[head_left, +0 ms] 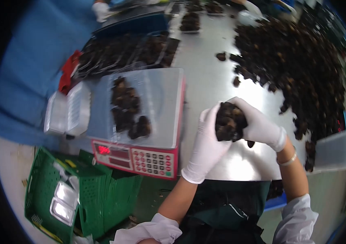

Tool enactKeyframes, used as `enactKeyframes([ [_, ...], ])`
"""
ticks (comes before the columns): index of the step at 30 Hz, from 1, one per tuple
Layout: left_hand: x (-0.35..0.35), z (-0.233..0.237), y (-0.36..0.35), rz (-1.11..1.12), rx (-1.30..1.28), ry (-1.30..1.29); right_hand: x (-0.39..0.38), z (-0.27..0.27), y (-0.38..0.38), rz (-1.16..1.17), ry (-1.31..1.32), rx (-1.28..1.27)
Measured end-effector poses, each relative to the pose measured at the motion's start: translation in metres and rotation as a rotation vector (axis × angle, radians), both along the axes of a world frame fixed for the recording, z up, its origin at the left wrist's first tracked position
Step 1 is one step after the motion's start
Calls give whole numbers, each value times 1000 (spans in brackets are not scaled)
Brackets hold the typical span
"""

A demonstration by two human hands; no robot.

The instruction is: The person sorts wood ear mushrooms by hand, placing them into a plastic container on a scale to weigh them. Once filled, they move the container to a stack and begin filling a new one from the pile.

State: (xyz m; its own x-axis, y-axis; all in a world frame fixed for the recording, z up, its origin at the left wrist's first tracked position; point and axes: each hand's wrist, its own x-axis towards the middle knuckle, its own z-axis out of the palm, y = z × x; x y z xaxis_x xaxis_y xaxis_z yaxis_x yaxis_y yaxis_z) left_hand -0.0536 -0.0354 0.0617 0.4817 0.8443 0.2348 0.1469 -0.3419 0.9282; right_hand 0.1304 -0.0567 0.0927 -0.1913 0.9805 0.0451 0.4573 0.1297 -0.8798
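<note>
Dark clump (230, 122), just one, gripped between left hand (207, 142) and right hand (260, 125).

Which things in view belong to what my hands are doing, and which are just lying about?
In hand: left hand and right hand, both closed on the dark clump; the scale with its clear tray of dark pieces; the big dark pile.
Lying about: stack of clear containers, red cloth, green crate, white bin.
</note>
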Motion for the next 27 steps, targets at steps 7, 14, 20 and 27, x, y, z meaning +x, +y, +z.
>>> enactKeyframes([
  [7, -94, 78, 48, 419, 314, 106, -101, 81, 103, 271, 18, 49],
  [14, -169, 63, 86, 595, 253, 347, -171, 64, 203, 412, -369, 243],
  [20, -169, 68, 49, 534, 219, 481, -164, 89, 230, 374, -240, -150],
  [27, -163, 57, 39, 524, 398, 603, -196, 30, 232, 153, -362, 252],
])
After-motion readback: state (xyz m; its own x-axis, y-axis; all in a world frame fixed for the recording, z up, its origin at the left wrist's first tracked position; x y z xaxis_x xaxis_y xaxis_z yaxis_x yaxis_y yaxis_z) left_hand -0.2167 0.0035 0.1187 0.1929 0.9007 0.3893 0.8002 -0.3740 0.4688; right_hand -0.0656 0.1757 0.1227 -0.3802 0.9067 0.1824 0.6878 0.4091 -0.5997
